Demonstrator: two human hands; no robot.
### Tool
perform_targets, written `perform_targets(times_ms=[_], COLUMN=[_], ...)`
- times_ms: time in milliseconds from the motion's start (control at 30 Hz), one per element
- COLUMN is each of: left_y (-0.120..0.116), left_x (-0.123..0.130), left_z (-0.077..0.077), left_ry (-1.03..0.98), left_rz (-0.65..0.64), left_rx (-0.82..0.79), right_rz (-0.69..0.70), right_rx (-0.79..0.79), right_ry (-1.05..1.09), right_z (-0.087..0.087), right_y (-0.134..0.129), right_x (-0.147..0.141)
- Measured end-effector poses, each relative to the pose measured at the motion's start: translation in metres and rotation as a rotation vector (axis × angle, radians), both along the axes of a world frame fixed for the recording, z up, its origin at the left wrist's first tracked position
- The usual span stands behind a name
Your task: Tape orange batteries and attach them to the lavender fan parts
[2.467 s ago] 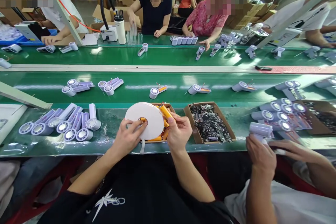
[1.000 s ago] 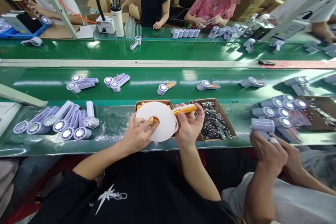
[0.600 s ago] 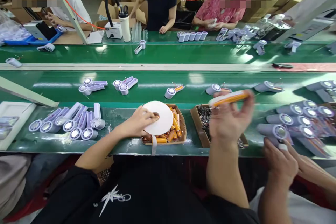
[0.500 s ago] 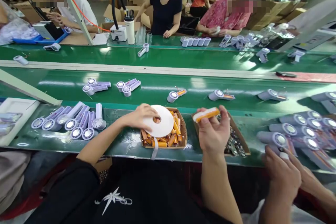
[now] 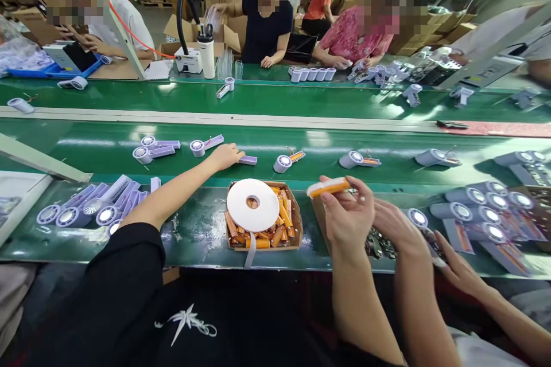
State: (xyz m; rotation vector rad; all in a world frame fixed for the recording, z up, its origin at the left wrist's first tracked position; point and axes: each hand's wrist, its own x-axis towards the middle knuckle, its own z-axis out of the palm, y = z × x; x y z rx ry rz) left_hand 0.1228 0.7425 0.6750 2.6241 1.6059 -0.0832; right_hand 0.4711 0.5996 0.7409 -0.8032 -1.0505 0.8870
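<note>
Right hand [image 5: 350, 203] clamped on orange smooth-wrapped cylinder [image 5: 334, 187], left hand [image 5: 227, 156] over lavender plastic fan-shaped housing [image 5: 248, 160]

Right: fingertips and thumb pinch the cylinder near one end, raised above the worktop [image 5: 193, 223], tilted slightly; matte white strip [image 5: 319, 186] along its upper side. Left: palm down, fingers bent over the housing's round end on the glossy green belt [image 5: 241, 140]; only the slim straight handle shows. Grip hidden, can't tell if clamped or apart.

Between the hands, nearer the body: flat white tape roll [image 5: 252, 221], round with centre hole, lying on a brown cardboard box [image 5: 297, 212] of loose orange cylinders [image 5: 284, 215]. Pale thin tape tail [image 5: 251, 249] hangs over the box front.

Another cardboard box [image 5: 321, 221], dark metallic pieces [image 5: 381, 245] inside, partly hidden behind right hand. Co-worker's hand [image 5: 396, 226] just beside it. Lavender housings [image 5: 99, 203] heaped at left, round grilled ends toward the person.
</note>
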Motion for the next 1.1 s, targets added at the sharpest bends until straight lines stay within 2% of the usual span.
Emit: perform_targets(times_ms=[133, 233, 300, 400, 500, 567, 633, 833, 967, 1033, 1067, 1100], left_y=[0.022, 0.03, 0.033, 0.035, 0.034, 0.031, 0.028, 0.025, 0.023, 0.007, -0.007, -0.026], left_x=[0.023, 0.026, 0.024, 0.022, 0.028, 0.035, 0.042, 0.057, 0.066, 0.068, 0.067, 0.065], left_z=[-0.007, -0.01, -0.008, -0.005, -0.007, -0.009, -0.011, -0.005, 0.013, 0.025, 0.031, 0.037], left_ry=[-0.048, -0.102, -0.167, -0.276, -0.351, -0.374, -0.384, -0.392, -0.383, -0.387, -0.41, -0.446], left_rz=[-0.047, -0.038, -0.06, -0.039, 0.102, 0.199, 0.261, 0.333, 0.371, 0.415, 0.408, 0.349], left_rx=[-0.087, -0.161, -0.22, -0.266, -0.226, -0.198, -0.196, -0.215, -0.196, -0.138, -0.088, -0.042], right_rz=[0.118, 0.249, 0.328, 0.414, 0.485, 0.52, 0.552, 0.595, 0.662, 0.633, 0.582, 0.512], right_rx=[0.042, 0.038, 0.002, -0.077, -0.117, -0.108, -0.102, -0.126, -0.126, -0.086, -0.045, -0.001], right_ry=[-0.103, -0.219, -0.351, -0.641, -1.087, -1.385, -1.568, -1.817, -1.876, -1.803, -1.7, -1.555], right_z=[0.006, 0.006, 0.0, -0.017, -0.033, -0.039, -0.042, -0.044, -0.02, -0.003, 0.004, 0.01], right_y=[0.035, 0.068, 0.093, 0.13, 0.153, 0.159, 0.159, 0.157, 0.161, 0.151, 0.141, 0.127], right_x=[-0.027, -0.045, -0.055, -0.071, -0.082, -0.087, -0.092, -0.119, -0.124, -0.105, -0.089, -0.071])
